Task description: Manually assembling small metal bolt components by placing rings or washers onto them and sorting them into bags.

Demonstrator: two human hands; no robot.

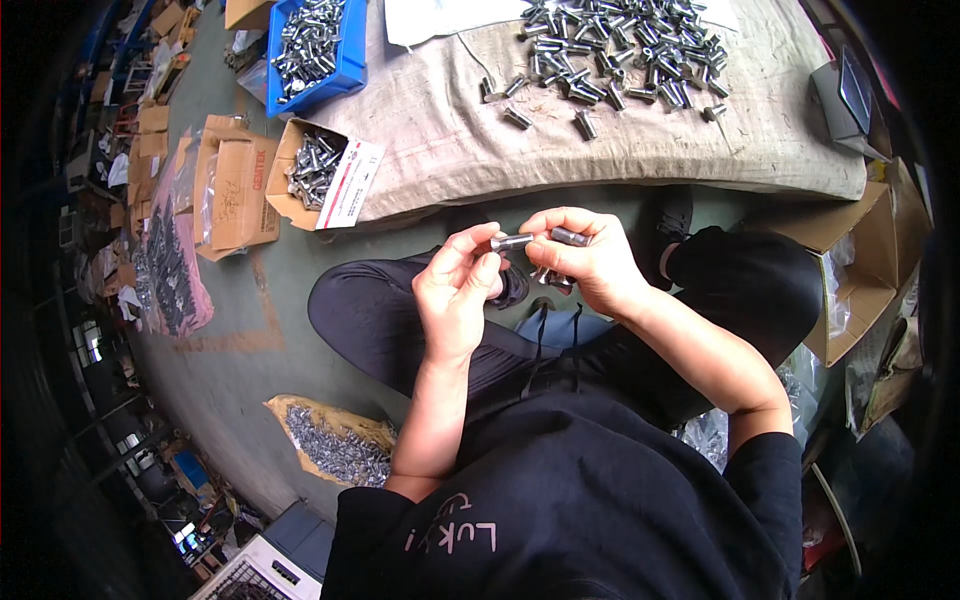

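A shiny metal bolt (514,242) lies level between my two hands, above my lap. My left hand (452,298) pinches its left end between thumb and fingertips. The thumb and forefinger of my right hand (592,262) close on the other end. More bolts sit in the same right hand: a darker one (569,236) sticks out between its fingers, and others (552,278) show under the thumb, partly hidden. Beyond my hands, a large heap of similar bolts (630,50) is spread over a cloth-covered table (430,120), with a few lying loose at its near side.
Bolts fill a blue bin (352,80) and an open carton (282,200) at the table's left. A brown box (235,195) stands farther left. On the floor, small metal parts lie on a yellow sheet (283,408). An open cardboard box (860,305) is at my right.
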